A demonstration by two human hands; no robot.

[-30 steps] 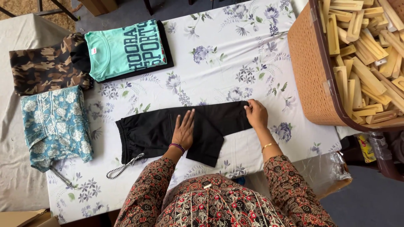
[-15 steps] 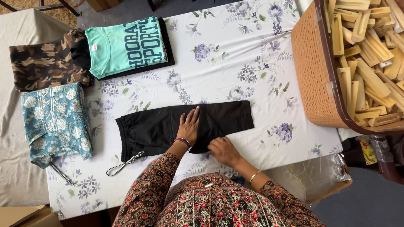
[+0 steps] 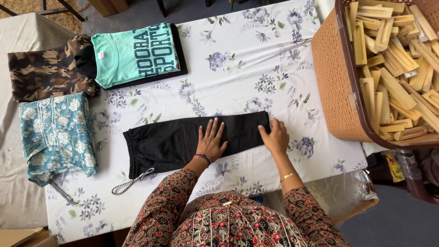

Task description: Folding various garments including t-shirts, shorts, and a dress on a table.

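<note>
1. While the left hand (image 3: 211, 141) lies flat, fingers spread, on the black drawstring shorts (image 3: 183, 142), the right hand (image 3: 275, 137) presses open-palmed on their right end; neither grips.
2. Shorts lie mid-tabletop (image 3: 238, 73), folded into a long strip.
3. Judging by the three folded garments at left — teal t-shirt (image 3: 135, 54), camouflage piece (image 3: 48, 68), blue floral piece (image 3: 57, 132) — crosswise folds remain.

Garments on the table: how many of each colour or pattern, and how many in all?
Black trousers, under the left hand and right hand: 1
Mint green T-shirt, lying on a black piece: 1
Camouflage garment: 1
Blue floral garment: 1
Total: 4 clearly visible; the black piece under the T-shirt cannot be told apart.
</note>
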